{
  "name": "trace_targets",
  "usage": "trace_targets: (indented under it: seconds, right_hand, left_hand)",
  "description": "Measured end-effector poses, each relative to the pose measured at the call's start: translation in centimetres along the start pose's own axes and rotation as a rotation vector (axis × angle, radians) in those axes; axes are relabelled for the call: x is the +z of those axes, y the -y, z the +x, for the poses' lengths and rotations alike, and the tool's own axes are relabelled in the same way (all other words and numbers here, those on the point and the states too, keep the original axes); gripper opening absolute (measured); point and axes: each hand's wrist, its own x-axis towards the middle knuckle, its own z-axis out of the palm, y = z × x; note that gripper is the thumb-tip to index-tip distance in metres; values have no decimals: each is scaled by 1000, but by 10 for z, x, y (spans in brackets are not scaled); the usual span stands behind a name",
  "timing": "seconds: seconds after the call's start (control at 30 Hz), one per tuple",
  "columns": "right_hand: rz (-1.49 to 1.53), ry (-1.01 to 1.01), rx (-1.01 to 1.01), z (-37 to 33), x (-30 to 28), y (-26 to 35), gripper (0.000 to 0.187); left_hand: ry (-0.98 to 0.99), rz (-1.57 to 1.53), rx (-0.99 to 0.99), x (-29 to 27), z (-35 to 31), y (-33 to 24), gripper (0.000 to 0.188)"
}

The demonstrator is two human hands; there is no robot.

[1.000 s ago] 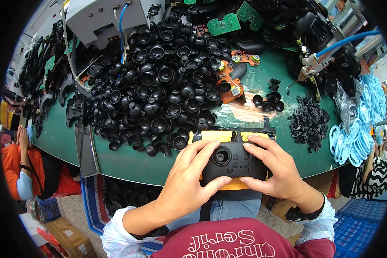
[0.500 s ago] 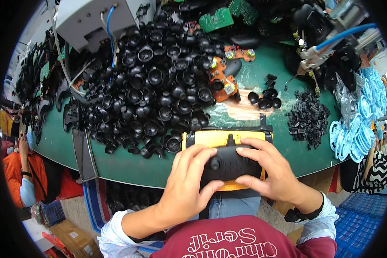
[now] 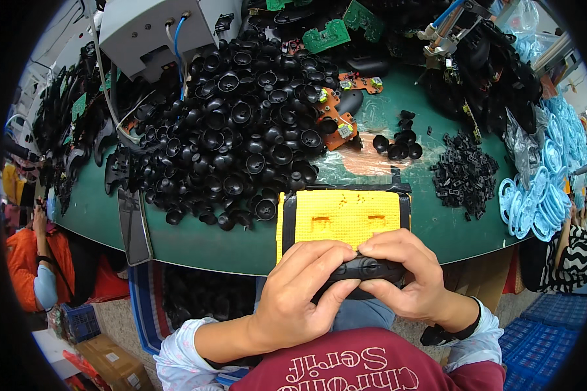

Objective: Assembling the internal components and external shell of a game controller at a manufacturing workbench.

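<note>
Both hands grip one black controller shell [image 3: 364, 270], held below the table edge and close to my chest. My left hand [image 3: 300, 293] wraps its left side, thumb under and fingers over the top. My right hand [image 3: 407, 277] covers its right side, fingertips pressing on the upper face. Only a narrow strip of the shell shows between the fingers. Just beyond them a yellow foam pad in a black frame [image 3: 346, 218] lies on the green table [image 3: 241, 241], with two small slots in it.
A big heap of black round caps [image 3: 241, 130] fills the table's left and middle. Orange circuit boards [image 3: 336, 120] and green ones [image 3: 326, 36] lie behind. Small black parts [image 3: 463, 173] and pale blue rings [image 3: 535, 202] sit right. A grey box [image 3: 150, 32] stands back left. A person in orange [image 3: 36, 274] is far left.
The black shell was lifted off the yellow pad and drawn toward my chest, tilting edge-on. The pad now lies uncovered. Both hands closed tighter over it.
</note>
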Motion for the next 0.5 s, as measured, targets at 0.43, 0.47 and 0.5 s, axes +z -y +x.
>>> trace_targets:
  seconds: [0.43,0.47,0.5]
  right_hand:
    - [278,98,52,9,-18,-4,61]
    - [464,-5,172,5,-17,-5,77]
    - [661,-20,295,6,-19,1,96]
  left_hand:
    - [-97,-39,-27,-4,-2,-2,30]
    - [-102,-225,-149,-7,-8,10,39]
    - [-166,-566,-211,-3,-5,8,48]
